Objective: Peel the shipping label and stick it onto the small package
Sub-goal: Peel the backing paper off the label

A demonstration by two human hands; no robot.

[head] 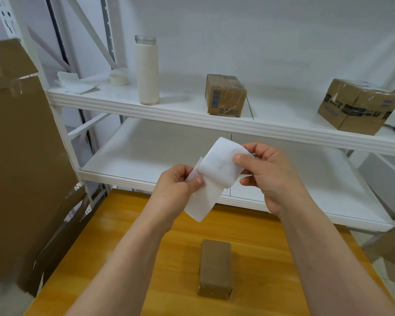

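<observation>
A yellow wooden table (pixel 128 226) holds one small brown package (pixel 215 269), lying in the middle. Behind the table stands a white shelf (pixel 169 111). On its top board, a pile of papers (pixel 74 84) and a tape roll (pixel 118 79) sit near the left end, then a tall white bottle (pixel 147 71), a small box (pixel 225 95), and a bigger box (pixel 358 107) at the right end.
</observation>
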